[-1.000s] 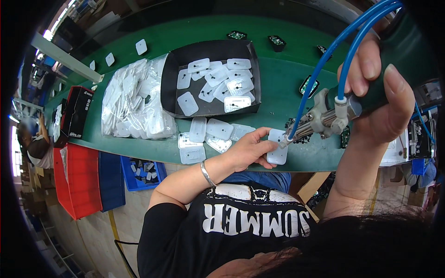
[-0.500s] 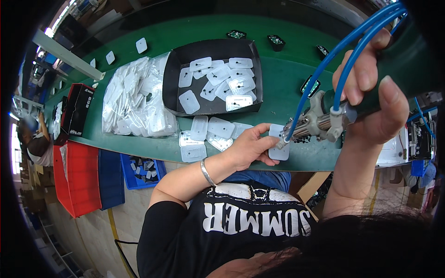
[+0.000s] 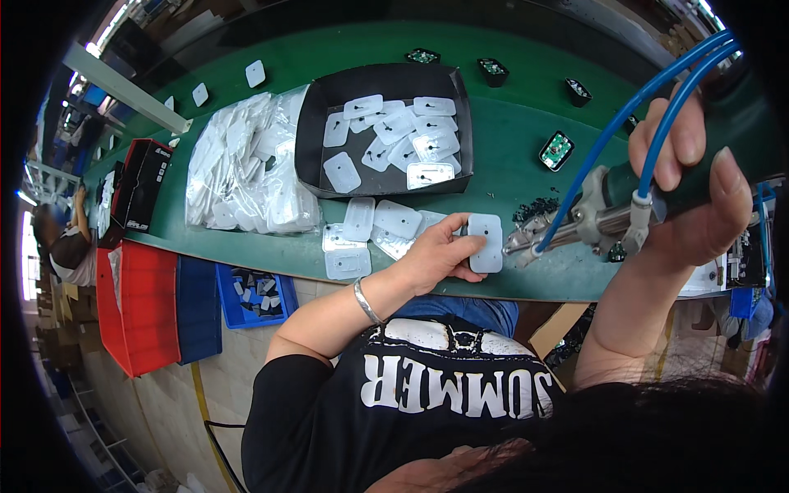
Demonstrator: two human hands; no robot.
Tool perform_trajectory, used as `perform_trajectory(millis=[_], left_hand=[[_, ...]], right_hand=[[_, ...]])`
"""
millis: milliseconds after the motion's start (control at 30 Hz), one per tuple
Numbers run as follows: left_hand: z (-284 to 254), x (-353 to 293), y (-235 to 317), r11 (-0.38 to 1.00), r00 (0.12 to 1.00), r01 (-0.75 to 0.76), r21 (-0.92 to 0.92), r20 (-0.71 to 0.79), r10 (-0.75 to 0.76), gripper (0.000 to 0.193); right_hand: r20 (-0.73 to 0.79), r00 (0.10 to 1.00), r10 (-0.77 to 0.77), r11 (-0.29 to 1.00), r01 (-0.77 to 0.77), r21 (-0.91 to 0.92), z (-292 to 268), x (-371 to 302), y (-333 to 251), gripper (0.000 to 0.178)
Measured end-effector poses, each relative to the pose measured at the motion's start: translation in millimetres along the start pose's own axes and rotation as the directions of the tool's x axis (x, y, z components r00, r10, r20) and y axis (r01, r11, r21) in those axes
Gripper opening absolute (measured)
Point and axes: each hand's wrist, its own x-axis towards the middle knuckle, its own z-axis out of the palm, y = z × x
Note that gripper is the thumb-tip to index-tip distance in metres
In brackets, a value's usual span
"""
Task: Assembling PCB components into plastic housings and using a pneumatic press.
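My left hand [image 3: 434, 255] grips a white rounded plastic cover [image 3: 485, 243] by its left edge, holding it flat near the front edge of the green bench [image 3: 509, 140]. My right hand [image 3: 690, 193] is wrapped around a pneumatic screwdriver [image 3: 592, 220] with two blue air hoses [image 3: 633, 115]; its metal tip points left, just off the cover's right edge. Several more white covers [image 3: 374, 226] lie left of my left hand.
A black tray [image 3: 316, 115] holding several white covers stands behind my left hand. A heap of bagged white covers [image 3: 242, 172] lies to its left. Small green circuit boards [image 3: 556, 151] sit along the bench. Red and blue bins [image 3: 177, 308] stand below; another person [image 3: 70, 242] works far left.
The tool's tip has drawn back to the right, off the cover. My left hand still holds the cover, now lying flatter and more fully in view.
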Motion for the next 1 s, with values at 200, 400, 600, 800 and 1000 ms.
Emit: perform_trajectory(millis=[200,400,600,800,1000], left_hand=[[-5,6,-5,0.997,0.998,0.000,-0.072,0.055,0.004,0.041],[-1,4,2,0.994,0.999,-0.016,-0.110,0.045,0.021,0.042],[5,1,7,0.991,0.999,-0.010,-0.136,0.048,0.017,0.042],[11,-1,1,0.995,0.999,-0.027,-0.099,0.031,0.030,0.041],[-8,2,-1,0.991,0.990,-0.108,0.081,-0.078,0.115,0.039]], right_hand=[[0.012,1.000,-0.020,0.999,0.020,0.033,13,-4,8,0.052],[0.020,1.000,0.009,0.998,-0.010,0.067,14,-3,8,0.054],[0.020,1.000,0.019,0.998,-0.020,0.055,14,-2,8,0.054],[0.091,0.995,0.028,0.999,-0.031,0.034,17,-7,16,0.053],[0.017,1.000,0.007,0.997,-0.009,0.077,-1,-2,2,0.049]])
